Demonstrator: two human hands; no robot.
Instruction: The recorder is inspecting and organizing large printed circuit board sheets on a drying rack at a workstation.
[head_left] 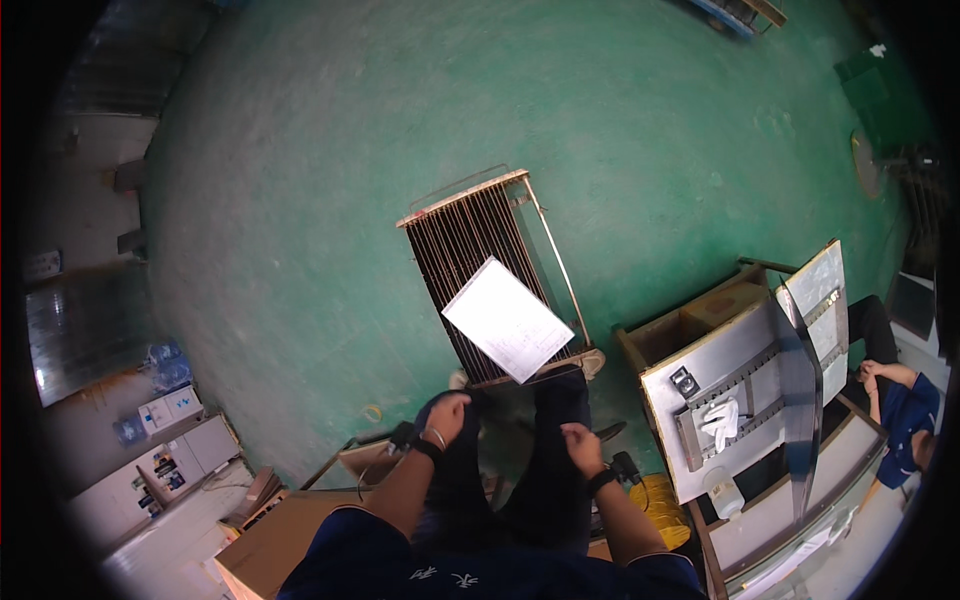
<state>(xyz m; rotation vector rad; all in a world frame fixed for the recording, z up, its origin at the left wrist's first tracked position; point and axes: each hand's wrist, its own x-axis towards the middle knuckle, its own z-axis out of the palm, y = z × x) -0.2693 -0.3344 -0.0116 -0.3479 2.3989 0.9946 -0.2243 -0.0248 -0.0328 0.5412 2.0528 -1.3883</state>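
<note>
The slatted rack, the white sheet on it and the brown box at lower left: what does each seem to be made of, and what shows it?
Slatted rack: probably metal, dull; thin rods and rusty-looking brown patches suggest it.
White sheet: likely paper, perhaps stacked; flat, pale, faintly marked, but glare hides its finish.
Brown box: apparently matt cardboard, by its plain tan face.

Left head-worn fisheye, looking steeply down past the hands point(447, 418) point(583, 450), near; green floor point(290, 220) farther off.

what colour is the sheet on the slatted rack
The sheet is white, seen in the head view.
</note>
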